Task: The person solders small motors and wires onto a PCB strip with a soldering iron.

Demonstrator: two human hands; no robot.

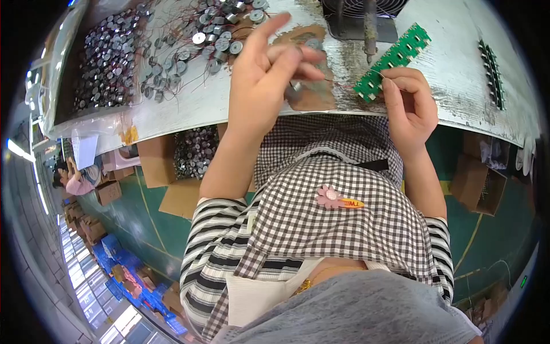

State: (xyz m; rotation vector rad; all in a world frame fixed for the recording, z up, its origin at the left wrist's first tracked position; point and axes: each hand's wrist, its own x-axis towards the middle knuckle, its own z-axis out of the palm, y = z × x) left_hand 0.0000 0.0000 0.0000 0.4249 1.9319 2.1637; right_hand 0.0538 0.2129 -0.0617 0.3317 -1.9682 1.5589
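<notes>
Left hand (269,74), upper middle of the frame: I am raising the forefinger and curling the others toward the thumb; I cannot tell whether they are pinching a wire. Right hand (409,106), upper right: I am pressing thumb and forefinger together at the lower edge of one green circuit board (395,60); what is sitting between the tips is hidden. The board is slanting across the desk (458,86), upper right of centre. One metal rod (370,31), tip downward, is standing just beside it; one black fan (361,8) is showing at the top edge. Silver round parts (215,37), many, red-wired, are lying heaped at upper left; more silver pieces (112,54) are filling the far upper left. One dark strip (491,74) is lying at far upper right.
</notes>
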